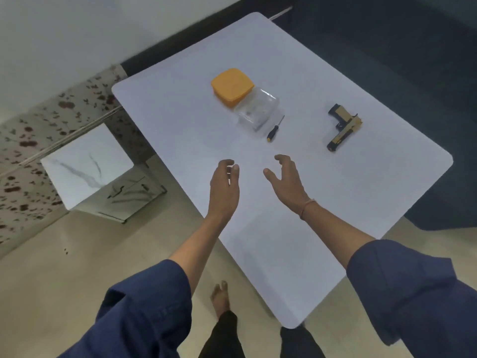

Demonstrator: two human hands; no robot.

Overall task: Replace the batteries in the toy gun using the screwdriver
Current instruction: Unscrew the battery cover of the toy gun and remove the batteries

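Work on the task looks not yet begun: the toy gun (344, 127) lies flat on the white table (335, 202), at the far right side, closed as far as I can see, and no hand touches it. The screwdriver (275, 129), with a black and yellow handle, also lies untouched near the middle, between the gun and a clear plastic box (258, 111), just beside the box. The left hand (224, 188) and the right hand (286, 180) hover over the near part of the table, both with fingers loosely curled and holding nothing. So every step is left to do, I think: take the tool, open the battery cover, change the batteries, close it. New batteries I cannot make out (something small is perhaps inside the clear box, but it is too blurred). An orange lid (231, 87) lies just behind the box and seems to touch it. Nothing stands between the hands and the screwdriver; the gun is further to reach, on the right.
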